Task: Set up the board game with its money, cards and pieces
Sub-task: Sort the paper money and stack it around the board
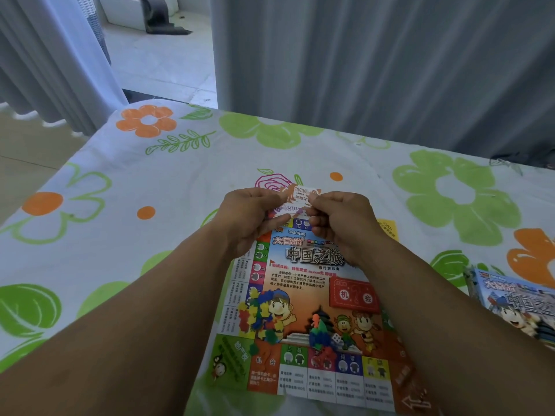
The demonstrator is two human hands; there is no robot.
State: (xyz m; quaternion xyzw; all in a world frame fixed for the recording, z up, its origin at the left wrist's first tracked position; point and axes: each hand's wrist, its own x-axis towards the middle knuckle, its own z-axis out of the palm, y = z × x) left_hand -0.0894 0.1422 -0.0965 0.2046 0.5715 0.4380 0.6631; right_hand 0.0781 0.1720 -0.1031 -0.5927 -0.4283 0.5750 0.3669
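The left hand (249, 219) and right hand (341, 225) met above the far edge of the board (315, 274). Between them they pinched a small fan of play-money notes (301, 193), an orange one over a purple one. The money seemed to be getting sorted, so the next move called for peeling one note free and laying it down without dragging the rest. Loose plastic pieces (258, 321) and a die (337, 339) lay on the board's middle. A yellow card (389, 229) sat beside its right edge, and the game box (516, 298) farther right. All rested on a flowered tablecloth (135, 235), with grey curtains (375, 61) behind.
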